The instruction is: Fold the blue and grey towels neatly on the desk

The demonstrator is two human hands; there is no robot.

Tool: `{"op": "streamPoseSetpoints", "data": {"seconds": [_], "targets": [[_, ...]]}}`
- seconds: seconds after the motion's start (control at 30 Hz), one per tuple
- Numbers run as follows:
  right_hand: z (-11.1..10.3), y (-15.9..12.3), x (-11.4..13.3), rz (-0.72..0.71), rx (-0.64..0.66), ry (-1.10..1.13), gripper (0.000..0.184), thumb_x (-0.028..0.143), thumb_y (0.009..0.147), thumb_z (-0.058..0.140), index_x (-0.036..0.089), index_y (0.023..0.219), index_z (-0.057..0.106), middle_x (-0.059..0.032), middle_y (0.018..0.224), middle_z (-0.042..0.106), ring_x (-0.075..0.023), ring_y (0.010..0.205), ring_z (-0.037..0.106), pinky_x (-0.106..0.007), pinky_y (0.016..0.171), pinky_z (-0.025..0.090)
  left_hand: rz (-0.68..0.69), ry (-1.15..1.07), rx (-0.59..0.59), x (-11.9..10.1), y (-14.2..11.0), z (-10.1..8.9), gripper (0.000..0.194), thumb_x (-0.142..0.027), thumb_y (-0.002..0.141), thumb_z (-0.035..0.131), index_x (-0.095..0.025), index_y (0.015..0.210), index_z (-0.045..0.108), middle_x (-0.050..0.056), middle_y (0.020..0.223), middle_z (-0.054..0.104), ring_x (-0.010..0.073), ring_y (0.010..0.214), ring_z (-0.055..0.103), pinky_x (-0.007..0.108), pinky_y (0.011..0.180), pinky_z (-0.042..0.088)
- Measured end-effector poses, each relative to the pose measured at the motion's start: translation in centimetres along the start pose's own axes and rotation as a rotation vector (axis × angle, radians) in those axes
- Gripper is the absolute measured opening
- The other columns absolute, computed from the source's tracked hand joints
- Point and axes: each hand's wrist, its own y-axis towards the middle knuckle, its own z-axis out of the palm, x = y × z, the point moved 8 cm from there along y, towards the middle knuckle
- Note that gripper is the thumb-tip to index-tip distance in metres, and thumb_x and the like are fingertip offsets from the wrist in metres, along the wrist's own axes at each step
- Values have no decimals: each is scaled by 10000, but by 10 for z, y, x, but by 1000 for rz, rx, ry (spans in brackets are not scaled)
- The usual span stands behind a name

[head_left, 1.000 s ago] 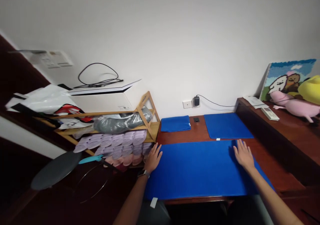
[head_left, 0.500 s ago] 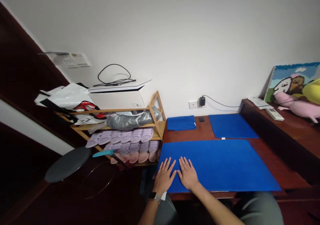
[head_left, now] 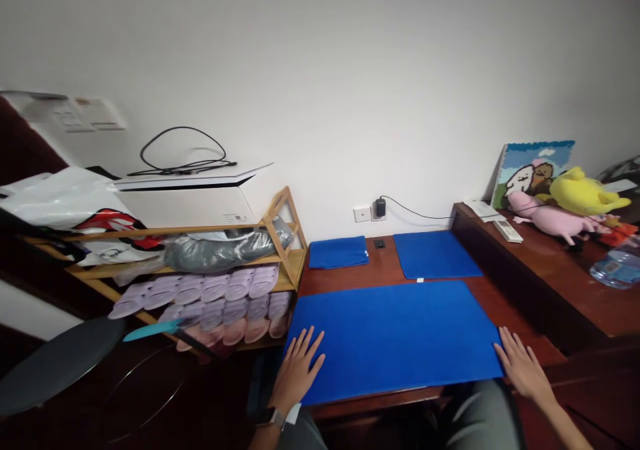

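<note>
A large blue cloth [head_left: 395,337] lies flat along the front of the brown wooden desk [head_left: 345,279]. On its left edge rests my left hand [head_left: 296,369], palm down with fingers spread; a watch is on that wrist. My right hand [head_left: 523,365] is at the cloth's right edge, fingers stretched out, partly on the cloth and partly on the wood. Behind, a folded blue cloth [head_left: 339,253] lies at the back left, and another blue cloth [head_left: 436,255] with a white tag lies at the back right. Neither hand grips anything.
To the left stands a wooden rack [head_left: 295,263] with lilac and pink slippers, a white box [head_left: 185,203] and bags. A dark stool [head_left: 60,363] is beside it. A raised ledge on the right carries a remote [head_left: 509,231], plush toys [head_left: 583,193] and a plastic bottle [head_left: 616,268].
My right hand has moved from beside the left hand across to the cloth's right edge. My left hand has stayed near the left edge. The view has turned to the right.
</note>
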Motion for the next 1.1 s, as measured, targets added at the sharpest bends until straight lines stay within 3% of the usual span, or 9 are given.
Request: {"op": "streamPoseSetpoints", "data": {"seconds": [0.1, 0.2, 0.3, 0.5, 0.63, 0.7, 0.8, 1.0, 1.1], "targets": [[-5, 4, -9, 85, 4, -1, 860, 631, 829, 216, 395, 1656, 200, 42, 1606, 482, -369, 1557, 248, -567, 1260, 255, -11, -31, 15, 10, 1, 4, 554, -530, 1054, 435, -436, 1595, 365, -1, 1688, 372, 287, 1543, 354, 554, 1244, 327], [-12, 17, 31, 89, -72, 34, 865, 671, 883, 166, 307, 1664, 242, -7, 1623, 456, -354, 1565, 243, -555, 1278, 238, -43, -64, -36, 28, 10, -1, 505, -496, 1071, 384, -384, 1559, 453, 8, 1660, 427, 252, 1510, 418, 494, 1228, 381], [-11, 36, 122, -59, -89, 63, 855, 633, 968, 122, 142, 1627, 356, -88, 1668, 370, -317, 1580, 218, -508, 1308, 170, -53, -58, -97, 44, 37, -8, 498, -474, 1079, 345, -327, 1523, 514, 30, 1635, 465, 239, 1502, 431, 470, 1226, 388], [32, 63, 365, -419, 135, 146, 699, 541, 1063, 180, 174, 1645, 302, -61, 1701, 280, -246, 1592, 192, -482, 1307, 147, -78, 29, -88, 59, 96, 2, 555, -515, 1051, 398, -298, 1556, 479, 82, 1661, 418, 304, 1536, 367, 554, 1237, 332], [71, 70, 445, -511, 263, 137, 684, 530, 1068, 198, 185, 1655, 260, -69, 1710, 237, -250, 1598, 171, -495, 1300, 143, -118, 51, -60, 69, 101, 19, 593, -565, 1038, 416, -318, 1575, 450, 86, 1686, 370, 331, 1554, 322, 573, 1234, 316], [82, 74, 441, -515, 288, 103, 693, 539, 1063, 207, 180, 1654, 255, -73, 1709, 239, -248, 1598, 173, -494, 1302, 129, -116, 43, -73, 71, 98, 22, 593, -579, 1039, 409, -340, 1581, 436, 71, 1692, 363, 327, 1560, 310, 570, 1233, 314], [77, 88, 380, -462, 255, 41, 717, 579, 1053, 194, 194, 1654, 254, -56, 1709, 248, -233, 1598, 172, -485, 1305, 113, -116, 33, -85, 73, 95, 23, 595, -595, 1037, 405, -354, 1580, 433, 61, 1694, 360, 328, 1561, 306, 572, 1233, 311], [34, 136, 141, -39, 107, -147, 772, 572, 1009, 167, 161, 1655, 268, -71, 1709, 268, -263, 1593, 190, -518, 1293, 142, -120, 39, -75, 75, 98, 23, 599, -599, 1041, 393, -352, 1585, 426, 77, 1700, 344, 332, 1562, 304, 571, 1237, 305], [25, 147, 61, 108, 62, -185, 792, 566, 979, 159, 172, 1660, 255, -62, 1719, 259, -263, 1594, 195, -536, 1285, 161, -116, 43, -88, 77, 97, 24, 589, -602, 1036, 402, -373, 1578, 434, 57, 1694, 360, 332, 1550, 331, 568, 1231, 318]]}}
